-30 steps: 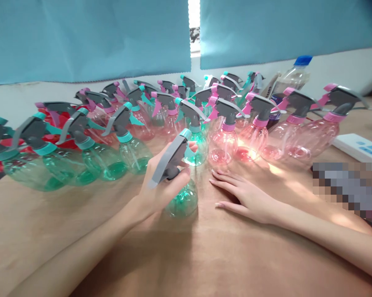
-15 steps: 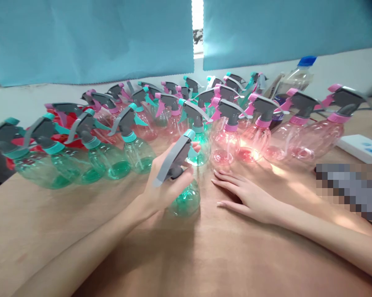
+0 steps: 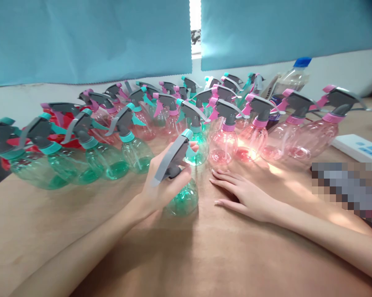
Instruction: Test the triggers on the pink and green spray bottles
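My left hand [image 3: 162, 181] is wrapped round the neck of a green spray bottle [image 3: 183, 199] with a grey trigger head and a turquoise nozzle. The bottle stands upright at the middle of the wooden table [image 3: 223, 255], its neck partly hidden by my fingers. Palm down, my right hand [image 3: 244, 192] lies flat on the wood to the right of it, fingers stretched out and holding nothing. Just beyond my right fingertips is a pink spray bottle [image 3: 222, 144]. Behind the held bottle stands another green spray bottle [image 3: 197, 144].
A row of green spray bottles [image 3: 138, 154] runs to the left, and pink ones [image 3: 283, 136] to the right. Several more stand behind. A blue-capped clear bottle [image 3: 292, 80], a white box [image 3: 359, 146] and a blurred-out object [image 3: 343, 189] are at the right. Blue blinds [image 3: 90, 41] hang behind.
The whole view has shifted slightly, so everything sits a little farther left. Both hands keep the same pose, the left still round the spray bottle.
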Available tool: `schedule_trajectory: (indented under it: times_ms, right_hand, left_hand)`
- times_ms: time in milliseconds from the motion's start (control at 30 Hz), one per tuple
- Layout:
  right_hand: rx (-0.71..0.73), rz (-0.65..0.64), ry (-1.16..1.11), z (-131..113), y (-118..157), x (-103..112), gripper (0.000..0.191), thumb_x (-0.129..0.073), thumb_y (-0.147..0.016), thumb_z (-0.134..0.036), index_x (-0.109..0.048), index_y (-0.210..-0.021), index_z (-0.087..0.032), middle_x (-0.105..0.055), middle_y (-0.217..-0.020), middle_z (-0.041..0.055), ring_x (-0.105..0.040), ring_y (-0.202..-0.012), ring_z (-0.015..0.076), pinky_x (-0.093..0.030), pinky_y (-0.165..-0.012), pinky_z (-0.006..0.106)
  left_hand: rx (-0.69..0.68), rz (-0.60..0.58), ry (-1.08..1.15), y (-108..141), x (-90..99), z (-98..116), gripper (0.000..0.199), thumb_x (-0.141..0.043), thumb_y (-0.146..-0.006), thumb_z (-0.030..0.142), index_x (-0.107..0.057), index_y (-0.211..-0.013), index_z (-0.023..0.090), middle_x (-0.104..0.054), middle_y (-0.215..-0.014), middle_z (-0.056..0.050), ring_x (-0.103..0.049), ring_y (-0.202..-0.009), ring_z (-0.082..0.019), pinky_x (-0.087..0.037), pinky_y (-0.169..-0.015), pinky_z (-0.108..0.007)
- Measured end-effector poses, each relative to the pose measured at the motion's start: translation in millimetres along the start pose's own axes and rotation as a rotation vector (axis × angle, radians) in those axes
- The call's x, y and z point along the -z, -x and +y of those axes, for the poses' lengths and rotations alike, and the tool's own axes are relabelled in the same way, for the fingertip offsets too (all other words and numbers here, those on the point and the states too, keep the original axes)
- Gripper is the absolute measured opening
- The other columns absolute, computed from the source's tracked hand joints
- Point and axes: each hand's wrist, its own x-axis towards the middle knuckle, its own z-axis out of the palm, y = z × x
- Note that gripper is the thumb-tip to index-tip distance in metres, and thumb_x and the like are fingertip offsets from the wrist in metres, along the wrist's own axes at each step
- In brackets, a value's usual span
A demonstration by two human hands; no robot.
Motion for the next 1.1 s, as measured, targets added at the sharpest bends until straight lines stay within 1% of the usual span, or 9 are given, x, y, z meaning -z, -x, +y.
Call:
schedule_trajectory:
  times_ms: [133, 300, 500, 667, 800, 867, 967, 1033, 1100]
  right_hand:
    - [-0.004, -0.005, 0.008, 0.2, -1.3, -0.4, 0.058, -0.047, -0.095, -0.054, -0.052, -0.138, -0.016, -0.049, -0.145, 0.0140, -0.041, -0.137, 0.0306, -0.038, -0.111, 0.052]
    - [-0.013, 0.000, 0.003, 0.3, -3.0, 0.0, 0.056, -0.047, -0.095, -0.052, -0.052, -0.138, -0.017, -0.050, -0.145, 0.0126, -0.042, -0.137, 0.0297, -0.038, -0.111, 0.051]
    - [-0.017, -0.007, -0.002, 0.0, -2.6, 0.3, 0.057, -0.047, -0.095, -0.051, -0.051, -0.139, -0.015, -0.049, -0.146, 0.0134, -0.042, -0.137, 0.0302, -0.038, -0.111, 0.052]
    - [-0.004, 0.002, -0.001, 0.4, -2.9, 0.0, 0.055, -0.048, -0.095, -0.050, -0.052, -0.138, -0.015, -0.050, -0.144, 0.0136, -0.042, -0.137, 0.0299, -0.038, -0.112, 0.051]
    - [-0.001, -0.003, 0.002, 0.7, -3.1, 0.1, 0.055, -0.048, -0.096, -0.050, -0.052, -0.138, -0.015, -0.051, -0.144, 0.0136, -0.042, -0.136, 0.0295, -0.038, -0.111, 0.051]
    - [0.002, 0.003, -0.001, 1.1, -2.9, 0.1, 0.055, -0.048, -0.096, -0.050, -0.052, -0.138, -0.015, -0.051, -0.144, 0.0137, -0.042, -0.137, 0.0295, -0.038, -0.111, 0.051]
    - [0.003, 0.015, -0.022, 1.3, -2.8, 0.0, 0.055, -0.049, -0.095, -0.050, -0.052, -0.138, -0.016, -0.052, -0.143, 0.0136, -0.042, -0.136, 0.0297, -0.038, -0.111, 0.051]
    - [0.001, 0.020, -0.036, 1.0, -2.8, 0.1, 0.054, -0.050, -0.094, -0.050, -0.052, -0.138, -0.018, -0.052, -0.143, 0.0134, -0.043, -0.136, 0.0300, -0.038, -0.111, 0.052]
    - [-0.002, 0.024, -0.044, 0.4, -3.0, 0.3, 0.053, -0.050, -0.094, -0.049, -0.052, -0.138, -0.019, -0.052, -0.143, 0.0127, -0.043, -0.136, 0.0301, -0.038, -0.111, 0.052]
  left_hand:
    - [-0.020, 0.007, 0.004, 0.5, 0.3, -3.5, 0.029, -0.055, -0.077, 0.020, -0.060, -0.106, 0.017, -0.061, -0.088, -0.003, -0.042, -0.052, -0.009, -0.049, -0.060, -0.027]
    - [-0.040, -0.017, 0.019, 1.2, 0.4, -7.1, 0.030, -0.054, -0.079, 0.020, -0.058, -0.108, 0.018, -0.053, -0.069, 0.003, -0.040, -0.049, -0.010, -0.048, -0.059, -0.027]
    - [-0.024, -0.017, 0.020, -0.4, 0.6, -5.4, 0.030, -0.055, -0.078, 0.021, -0.060, -0.107, 0.017, -0.053, -0.067, 0.003, -0.041, -0.048, -0.010, -0.046, -0.054, -0.028]
    - [-0.017, -0.021, 0.027, 1.7, 1.0, -5.4, 0.034, -0.054, -0.078, 0.019, -0.059, -0.112, 0.018, -0.059, -0.072, 0.001, -0.045, -0.050, -0.011, -0.050, -0.063, -0.030]
    - [-0.042, -0.018, 0.045, -0.4, 1.6, -3.3, 0.029, -0.054, -0.074, 0.017, -0.061, -0.103, 0.018, -0.060, -0.076, 0.000, -0.046, -0.052, -0.011, -0.051, -0.066, -0.031]
    - [-0.068, -0.014, 0.023, -2.0, 2.8, -2.2, 0.023, -0.055, -0.072, 0.016, -0.061, -0.094, 0.019, -0.055, -0.070, 0.002, -0.041, -0.050, -0.011, -0.049, -0.061, -0.030]
    - [-0.069, -0.027, -0.005, -2.9, 5.0, -0.4, 0.017, -0.055, -0.071, 0.017, -0.059, -0.088, 0.020, -0.044, -0.061, 0.005, -0.034, -0.047, -0.010, -0.036, -0.047, -0.027]
    - [-0.051, -0.038, -0.002, -2.6, 5.9, 1.0, 0.014, -0.055, -0.073, 0.018, -0.057, -0.086, 0.020, -0.040, -0.060, 0.006, -0.030, -0.046, -0.010, -0.031, -0.045, -0.027]
    - [-0.038, -0.037, -0.010, -2.0, 6.2, 2.2, 0.009, -0.055, -0.074, 0.018, -0.055, -0.083, 0.020, -0.042, -0.061, 0.005, -0.035, -0.048, -0.010, -0.032, -0.047, -0.027]
